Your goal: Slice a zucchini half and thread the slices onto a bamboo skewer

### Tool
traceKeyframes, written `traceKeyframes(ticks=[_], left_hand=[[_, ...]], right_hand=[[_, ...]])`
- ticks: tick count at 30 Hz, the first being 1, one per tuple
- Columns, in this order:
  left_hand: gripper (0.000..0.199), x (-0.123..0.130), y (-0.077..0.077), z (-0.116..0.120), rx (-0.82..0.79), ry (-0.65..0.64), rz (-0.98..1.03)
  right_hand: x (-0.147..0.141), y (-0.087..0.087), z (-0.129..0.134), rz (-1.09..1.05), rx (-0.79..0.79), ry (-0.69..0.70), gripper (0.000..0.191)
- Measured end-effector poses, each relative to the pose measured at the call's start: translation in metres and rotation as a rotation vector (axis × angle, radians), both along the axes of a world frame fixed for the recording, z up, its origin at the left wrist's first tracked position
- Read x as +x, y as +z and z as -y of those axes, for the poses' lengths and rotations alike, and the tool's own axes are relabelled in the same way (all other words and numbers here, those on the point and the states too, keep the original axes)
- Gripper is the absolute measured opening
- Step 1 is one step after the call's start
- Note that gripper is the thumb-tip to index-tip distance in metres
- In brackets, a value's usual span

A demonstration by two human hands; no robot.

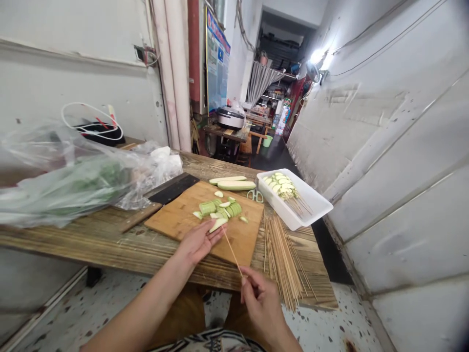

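My left hand (200, 240) holds a pale green zucchini slice (218, 224) between thumb and fingers, above the near part of a wooden cutting board (174, 220). Pinched in my right hand (261, 296) is a thin bamboo skewer (232, 250), slanting up and left with its far end at the slice. Whether the tip has pierced it I cannot tell. Just beyond, cut zucchini slices (208, 208) lie on the board, some in overlapping rows. Two long zucchini pieces (236, 185) rest behind them, beside pale-handled scissors (255, 196).
A loose bundle of bamboo skewers (282, 259) lies right of the board. Behind it, a white plastic tray (313, 208) holds skewered slices. A dark-bladed cleaver (176, 188) lies along the board's left side. Plastic bags (88, 178) with greens cover the table's left.
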State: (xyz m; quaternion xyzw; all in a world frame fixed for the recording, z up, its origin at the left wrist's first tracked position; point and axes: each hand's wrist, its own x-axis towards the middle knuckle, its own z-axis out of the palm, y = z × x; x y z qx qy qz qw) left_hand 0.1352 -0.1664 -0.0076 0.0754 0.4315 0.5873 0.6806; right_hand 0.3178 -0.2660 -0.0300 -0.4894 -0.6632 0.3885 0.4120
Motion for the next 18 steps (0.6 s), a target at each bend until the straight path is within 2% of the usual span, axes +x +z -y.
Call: traceKeyframes(ticks=[5,10,18], left_hand=[[0.011,0.005,0.007,0.001,0.029,0.009,-0.037],[0.009,0.005,0.012,0.002,0.030,0.005,-0.067],[0.009,0.005,0.015,0.003,0.037,0.004,-0.066]], right_hand=[[0.001,0.008,0.002,0.044,0.052,0.025,0.030],[0.002,0.009,0.004,0.032,0.086,0.023,0.031],[0.005,0.017,0.006,0.029,0.063,0.037,0.030]])
